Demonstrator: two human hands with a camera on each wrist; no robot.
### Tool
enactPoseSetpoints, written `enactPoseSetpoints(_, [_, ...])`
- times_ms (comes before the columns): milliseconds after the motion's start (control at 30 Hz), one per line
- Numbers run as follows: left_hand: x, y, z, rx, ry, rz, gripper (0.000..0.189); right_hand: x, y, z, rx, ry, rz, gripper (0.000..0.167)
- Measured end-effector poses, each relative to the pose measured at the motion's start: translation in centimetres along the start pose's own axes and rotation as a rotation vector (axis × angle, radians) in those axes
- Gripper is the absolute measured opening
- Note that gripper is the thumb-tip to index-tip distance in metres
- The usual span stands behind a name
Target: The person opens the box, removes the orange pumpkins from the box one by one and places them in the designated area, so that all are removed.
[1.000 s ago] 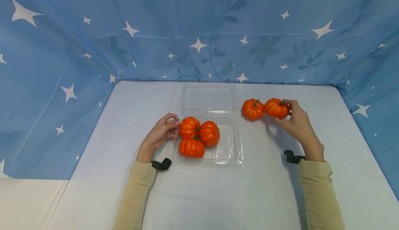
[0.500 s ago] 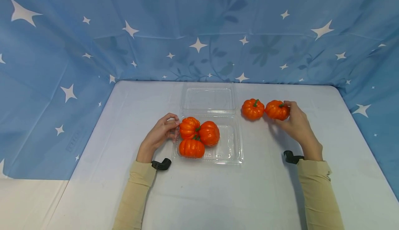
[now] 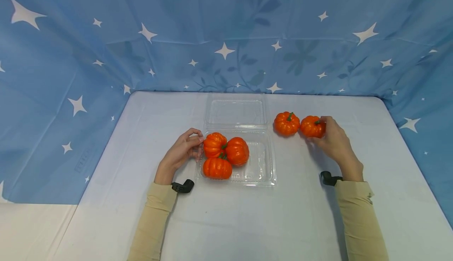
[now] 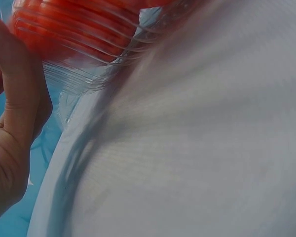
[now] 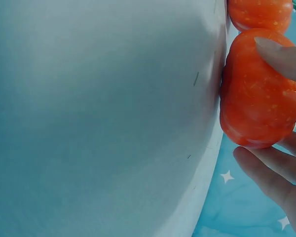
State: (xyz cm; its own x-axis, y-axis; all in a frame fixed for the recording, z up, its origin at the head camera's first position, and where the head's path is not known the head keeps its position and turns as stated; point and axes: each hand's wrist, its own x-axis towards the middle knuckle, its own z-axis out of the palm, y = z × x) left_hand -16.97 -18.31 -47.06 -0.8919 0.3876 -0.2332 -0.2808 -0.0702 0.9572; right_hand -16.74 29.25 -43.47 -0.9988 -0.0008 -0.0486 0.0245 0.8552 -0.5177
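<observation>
One pumpkin (image 5: 259,98) pinched between right fingers (image 5: 269,175) | left fingers (image 4: 22,94) gripping clear box (image 3: 260,160)

Starry blue cloth (image 3: 170,52), white table (image 3: 247,221)

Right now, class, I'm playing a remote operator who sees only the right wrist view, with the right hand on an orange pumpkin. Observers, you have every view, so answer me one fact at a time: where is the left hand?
Observer: The left hand is at the left edge of a clear plastic container.

Operator: Is there anything in that container?

Observer: Yes, three orange pumpkins, grouped toward its left side.

Operator: And its lid, is it shut over them?

Observer: No, the clear lid is open, folded back on the far side, toward the blue curtain.
</observation>
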Motion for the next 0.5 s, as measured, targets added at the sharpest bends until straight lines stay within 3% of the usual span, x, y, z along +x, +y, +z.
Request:
enactPoseSetpoints(167, [0.07,-0.02,-0.1,0.003,-0.002,0.008,0.011,0.03,-0.16,0.16,0.004,0.017,-0.012,0.074])
enactPoseSetpoints(500, [0.06,-0.21,-0.04,0.0,0.008,0.009,0.007,0.45,-0.15,0.67,0.009,-0.01,0.062,0.083])
